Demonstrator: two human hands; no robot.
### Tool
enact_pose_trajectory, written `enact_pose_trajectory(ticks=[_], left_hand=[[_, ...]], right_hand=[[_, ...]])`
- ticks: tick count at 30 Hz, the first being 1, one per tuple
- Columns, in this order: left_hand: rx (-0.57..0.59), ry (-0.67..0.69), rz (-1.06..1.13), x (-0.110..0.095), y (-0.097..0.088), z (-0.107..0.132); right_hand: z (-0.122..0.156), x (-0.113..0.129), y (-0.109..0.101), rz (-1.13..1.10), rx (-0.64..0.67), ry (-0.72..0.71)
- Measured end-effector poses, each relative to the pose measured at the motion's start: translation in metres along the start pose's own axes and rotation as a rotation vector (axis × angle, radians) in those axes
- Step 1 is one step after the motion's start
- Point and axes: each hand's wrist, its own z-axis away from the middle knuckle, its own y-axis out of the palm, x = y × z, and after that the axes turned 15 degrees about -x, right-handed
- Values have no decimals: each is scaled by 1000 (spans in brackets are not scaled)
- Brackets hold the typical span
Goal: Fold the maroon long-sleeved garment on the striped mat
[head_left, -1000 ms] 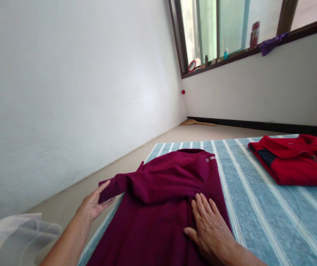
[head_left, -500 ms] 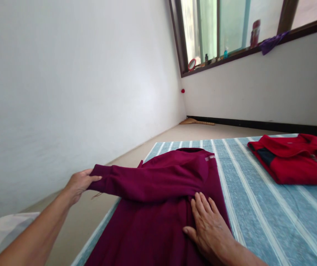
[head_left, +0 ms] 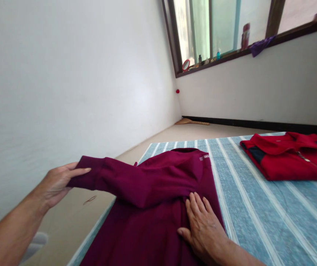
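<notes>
A maroon jacket (head_left: 147,232) lies on a blue striped sheet (head_left: 241,207), one side folded inward. My left hand (head_left: 60,183) pinches the cuff of its sleeve (head_left: 125,179), lifted out past the sheet's left edge. The sleeve sags a little between the cuff and the body of the jacket. My right hand (head_left: 203,223) rests flat on the jacket near the sleeve's upper end, fingers stretched out. The jacket's lower end runs out of view at the bottom.
A folded red jacket (head_left: 283,159) lies on the sheet to the right. A white wall (head_left: 78,81) rises on the left. A broom (head_left: 191,121) lies on the floor in the far corner. Small bottles, a round mirror (head_left: 186,65) and a purple cloth (head_left: 261,46) are on the window sill.
My left hand has moved left and slightly up with the cuff, and the sleeve now bends more in its middle. My right hand stays flat on the jacket. The view has turned slightly right.
</notes>
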Motion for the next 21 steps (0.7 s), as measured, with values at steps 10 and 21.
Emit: enact_pose_trajectory(ticks=[10,21], left_hand=[[207,198,153,-53,1,62],[716,366,-70,-46,19,158]], right_hand=[[-3,3,-9,4,47,19],[-5,3,-12,-19,85,31]])
